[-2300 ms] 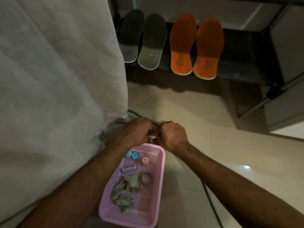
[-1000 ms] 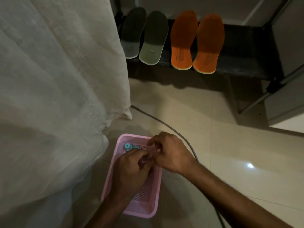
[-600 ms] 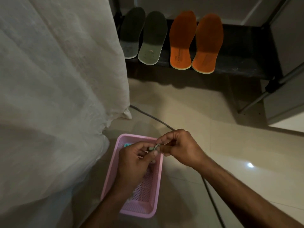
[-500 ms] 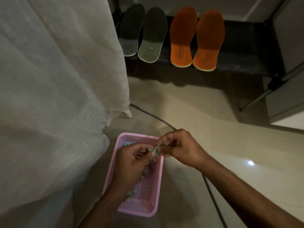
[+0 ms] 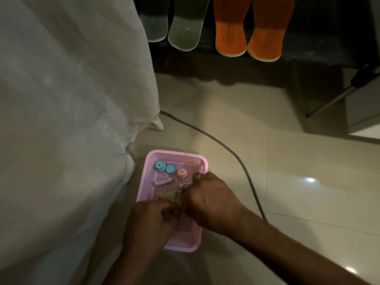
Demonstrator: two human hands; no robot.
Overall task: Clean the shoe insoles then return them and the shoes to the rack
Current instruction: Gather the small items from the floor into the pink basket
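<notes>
Two grey-green insoles (image 5: 186, 27) and two orange insoles (image 5: 230, 31) lie side by side on the dark rack shelf (image 5: 320, 42) at the top, heels towards me. Low in the view, a pink perforated basket (image 5: 176, 155) stands on the floor. My left hand (image 5: 152, 225) and my right hand (image 5: 211, 202) are both down inside it with curled fingers. Their fingertips meet over a crumpled greenish wipe (image 5: 167, 196). Whether either hand grips anything is hidden.
The far end of the basket holds teal caps (image 5: 164, 167), a pink cap (image 5: 182, 173) and small white tubes (image 5: 163, 182). A pale cloth-covered bulk (image 5: 72, 120) fills the left side. A grey cable (image 5: 236, 159) runs across the tiled floor. Metal rack legs (image 5: 337, 95) stand at the right.
Both hands have dropped from above the basket's far rim into its near half. The small item they pinched between them is no longer in sight. The view has tilted downward.
</notes>
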